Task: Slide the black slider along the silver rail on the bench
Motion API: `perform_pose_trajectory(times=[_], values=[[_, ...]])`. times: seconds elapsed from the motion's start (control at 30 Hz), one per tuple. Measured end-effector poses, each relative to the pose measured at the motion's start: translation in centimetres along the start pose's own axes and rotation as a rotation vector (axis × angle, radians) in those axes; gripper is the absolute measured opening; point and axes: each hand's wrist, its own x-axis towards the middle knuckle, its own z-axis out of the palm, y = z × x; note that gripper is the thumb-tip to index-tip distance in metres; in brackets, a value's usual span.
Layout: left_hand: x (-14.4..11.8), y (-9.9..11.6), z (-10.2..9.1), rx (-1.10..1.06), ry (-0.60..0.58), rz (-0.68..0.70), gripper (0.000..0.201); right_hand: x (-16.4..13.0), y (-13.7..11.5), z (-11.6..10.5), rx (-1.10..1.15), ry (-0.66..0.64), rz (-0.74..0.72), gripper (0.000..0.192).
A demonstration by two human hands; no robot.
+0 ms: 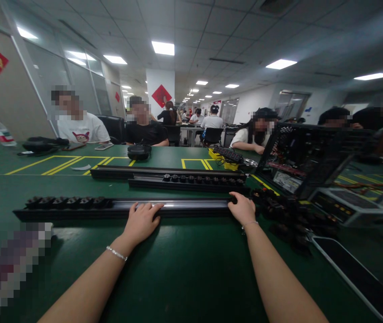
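A long black channel rail lies across the table in front of me, its inner strip shiny. Several small black wheel-like parts sit in a row in its left half. My left hand rests on the rail's middle, fingers spread over the near edge. At the right end of the rail, my right hand has thumb and forefinger curled around a small black part, mostly hidden by the fingers. Behind lies a second black rail with a row of similar parts, and a third rail beyond it.
Loose black parts are heaped to the right, near an open computer case and a grey power supply box. A dark flat panel lies front right. Co-workers sit across the green table. A bottle stands far left.
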Motion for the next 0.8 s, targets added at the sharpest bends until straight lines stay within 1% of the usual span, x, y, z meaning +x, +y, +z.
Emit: perform_pose_trajectory(times=[0.1, 0.27, 0.57, 0.8], values=[[0.0, 0.1, -0.1, -0.009, -0.010, -0.008, 0.041, 0.0, 0.3, 0.1, -0.016, 0.021, 0.040, 0.041], [0.0, 0.1, -0.2, -0.009, -0.016, -0.011, 0.042, 0.2, 1.0, 0.0, 0.044, 0.018, 0.072, 0.053], [0.0, 0.0, 0.1, 0.002, -0.006, 0.003, 0.042, 0.2, 1.1, 0.0, 0.047, 0.008, 0.102, 0.047], [0.0, 0.0, 0.1, 0.002, -0.003, -0.001, 0.041, 0.3, 1.6, -0.1, 0.054, 0.023, 0.105, 0.046]])
